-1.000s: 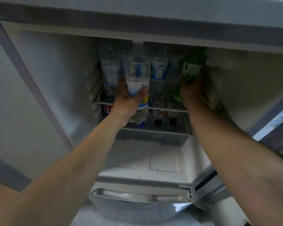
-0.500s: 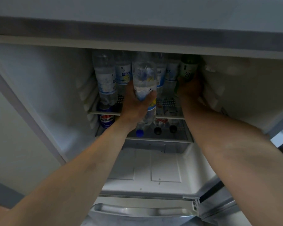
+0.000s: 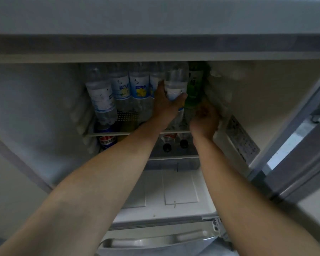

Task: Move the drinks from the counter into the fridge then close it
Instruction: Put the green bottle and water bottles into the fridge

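The fridge [image 3: 44, 111] stands open with its upper shelf [image 3: 107, 134] full of drinks. My left hand [image 3: 166, 106] grips a clear plastic bottle [image 3: 175, 80] with a white and blue label, upright at the right end of the shelf's bottle row. Right beside it stands a green bottle [image 3: 194, 85], close to the fridge's right wall. My right hand [image 3: 204, 121] is at the lower part of the green bottle, fingers curled round it. Several labelled clear bottles [image 3: 139, 85] line the shelf to the left.
Under the shelf lie a blue and red can [image 3: 107, 141] and dark-capped bottles [image 3: 167, 146]. The white crisper cover [image 3: 174, 189] sits below. A lower drawer handle [image 3: 155, 241] juts out at the bottom. The fridge door [image 3: 299, 137] hangs open at right.
My left hand has carried the clear bottle rightward along the shelf to beside the green bottle. The green bottle now stands upright, and my right hand has slid down to its base.
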{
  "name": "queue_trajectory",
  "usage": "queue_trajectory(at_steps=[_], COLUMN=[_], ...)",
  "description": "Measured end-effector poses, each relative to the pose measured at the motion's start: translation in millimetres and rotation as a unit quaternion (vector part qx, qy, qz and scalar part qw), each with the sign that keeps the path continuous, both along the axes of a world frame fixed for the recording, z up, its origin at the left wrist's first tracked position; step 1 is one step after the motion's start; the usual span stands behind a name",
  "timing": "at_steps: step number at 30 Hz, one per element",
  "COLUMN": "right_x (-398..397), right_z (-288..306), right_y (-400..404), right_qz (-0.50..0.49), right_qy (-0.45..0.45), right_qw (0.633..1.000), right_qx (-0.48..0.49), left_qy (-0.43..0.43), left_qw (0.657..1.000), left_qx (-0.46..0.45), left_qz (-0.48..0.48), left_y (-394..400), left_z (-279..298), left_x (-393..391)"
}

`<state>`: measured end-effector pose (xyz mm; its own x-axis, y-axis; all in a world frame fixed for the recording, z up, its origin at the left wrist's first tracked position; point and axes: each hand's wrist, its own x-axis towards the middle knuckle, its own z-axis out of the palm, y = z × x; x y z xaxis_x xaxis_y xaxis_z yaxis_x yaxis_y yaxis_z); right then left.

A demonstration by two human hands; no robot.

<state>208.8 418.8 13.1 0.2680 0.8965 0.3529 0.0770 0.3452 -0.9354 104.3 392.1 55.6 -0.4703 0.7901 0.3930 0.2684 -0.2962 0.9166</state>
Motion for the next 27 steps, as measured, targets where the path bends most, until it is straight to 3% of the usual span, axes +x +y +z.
queue_trajectory(at_steps=[3, 5, 8, 14, 18, 27], right_x=[2, 0, -11, -37, -43, -55], right_z=[-6, -7, -4, -1, 3, 6], right_y=[-8, -9, -6, 7, 21, 40], right_qz=[0.127, 0.147, 0.167, 0.098, 0.084, 0.042], right_qy=[-0.059, -0.138, -0.183, -0.235, -0.241, -0.238], right_qw=[0.990, 0.979, 0.969, 0.966, 0.965, 0.966], right_qx=[0.020, 0.027, 0.016, -0.034, -0.059, -0.093], left_qy=[0.002, 0.008, 0.053, 0.139, 0.135, 0.056], left_qw=[0.999, 0.999, 0.996, 0.983, 0.982, 0.997], left_qx=[-0.036, -0.053, -0.070, -0.112, -0.135, -0.048], left_qz=[-0.003, -0.002, -0.011, -0.049, -0.003, 0.017], left_y=[17, 21, 18, 5, -21, -84], left_z=[3, 3, 3, 9, 7, -12], left_x=[-3, -10, -22, -42, -56, -63])
